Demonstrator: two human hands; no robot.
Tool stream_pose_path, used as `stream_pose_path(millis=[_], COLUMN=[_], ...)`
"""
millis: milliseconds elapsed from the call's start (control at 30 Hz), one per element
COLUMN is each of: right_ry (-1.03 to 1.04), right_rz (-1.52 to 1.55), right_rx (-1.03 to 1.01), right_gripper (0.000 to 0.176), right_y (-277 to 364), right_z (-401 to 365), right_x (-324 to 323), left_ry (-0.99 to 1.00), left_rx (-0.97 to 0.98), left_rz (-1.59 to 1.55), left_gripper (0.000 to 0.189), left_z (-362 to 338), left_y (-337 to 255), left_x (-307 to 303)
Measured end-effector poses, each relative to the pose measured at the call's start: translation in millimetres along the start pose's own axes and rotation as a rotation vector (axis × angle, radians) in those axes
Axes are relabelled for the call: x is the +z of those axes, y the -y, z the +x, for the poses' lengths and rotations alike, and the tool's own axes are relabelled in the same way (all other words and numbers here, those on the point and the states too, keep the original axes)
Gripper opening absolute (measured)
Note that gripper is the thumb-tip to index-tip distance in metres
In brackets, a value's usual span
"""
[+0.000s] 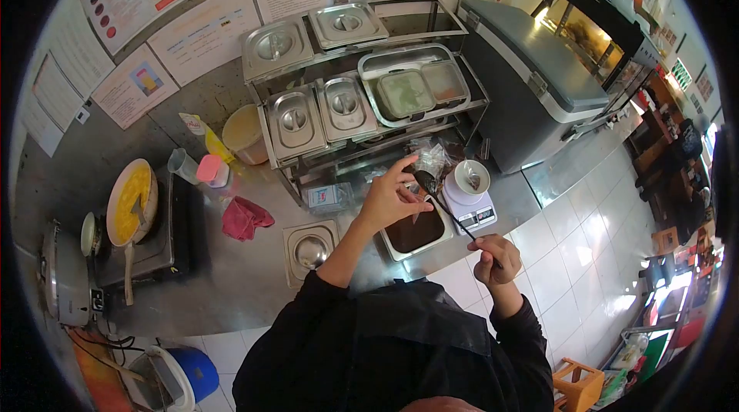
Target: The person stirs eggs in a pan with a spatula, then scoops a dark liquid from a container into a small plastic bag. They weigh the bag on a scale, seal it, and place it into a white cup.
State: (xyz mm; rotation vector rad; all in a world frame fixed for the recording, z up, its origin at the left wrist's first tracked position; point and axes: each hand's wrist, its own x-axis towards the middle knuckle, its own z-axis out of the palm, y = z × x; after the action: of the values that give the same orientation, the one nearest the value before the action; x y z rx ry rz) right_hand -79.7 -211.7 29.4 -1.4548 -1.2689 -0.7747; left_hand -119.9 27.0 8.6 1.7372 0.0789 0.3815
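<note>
My right hand [496,258] grips the long dark handle of a ladle [456,219]. Its black bowl end points up and away, close to the fingers of my left hand. My left hand [389,198] is raised over a steel pan of dark brown sauce [412,233], its fingers curled round what looks like a small clear plastic bag [416,216]; the bag is hard to make out. Just right of the pan stands a white digital scale [476,216] with a white bowl [471,179] on top. Clear plastic packets [431,156] lie behind.
A steel rack [281,173] with lidded pans stands behind my hands. Left of me are a frying pan of yellow food [132,200] on a stove, a red cloth [246,218] and a small steel pan [311,250]. A grey cool box [523,81] stands at right.
</note>
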Motion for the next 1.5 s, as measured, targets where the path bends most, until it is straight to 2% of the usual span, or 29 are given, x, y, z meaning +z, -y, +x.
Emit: stream_pose_path(millis=[67,167,400,633,1067,1233,1333,1433,1500], right_ry=[0.008,-0.002,-0.245,-0.437,-0.568,-0.65,-0.604,-0.32,-0.061], right_rz=[-0.013,-0.009,0.211,0.39,0.513,0.51,0.427,0.288,0.283], right_rx=[-0.01,0.081,0.486,0.707,0.817,0.901,1.017,1.155,1.254], right_gripper=[0.014,0.017,0.03,0.031,0.031,0.031,0.032,0.035,0.033], right_y=[-1,1,-7,-20,-30,-33,-34,-36,-34], right_z=[0,2,-7,-12,-19,-33,-63,-110,-123], right_x=[0,0,7,8,5,2,7,21,20], left_ry=[0.001,0.002,-0.007,0.001,0.032,-0.084,-0.185,-0.254,-0.274], left_rx=[-0.013,0.004,0.009,0.004,-0.003,-0.04,-0.057,-0.099,-0.114], left_rz=[-0.002,-0.017,-0.03,-0.042,-0.049,-0.045,0.083,0.166,0.188], left_gripper=[0.093,0.092,0.092,0.092,0.089,0.09,0.09,0.089,0.089], left_z=[-1,0,-2,-2,-4,-20,-35,-45,-47], left_y=[-2,2,4,3,11,33,37,30,30], left_x=[0,-1,-1,-1,2,-11,-32,-48,-55])
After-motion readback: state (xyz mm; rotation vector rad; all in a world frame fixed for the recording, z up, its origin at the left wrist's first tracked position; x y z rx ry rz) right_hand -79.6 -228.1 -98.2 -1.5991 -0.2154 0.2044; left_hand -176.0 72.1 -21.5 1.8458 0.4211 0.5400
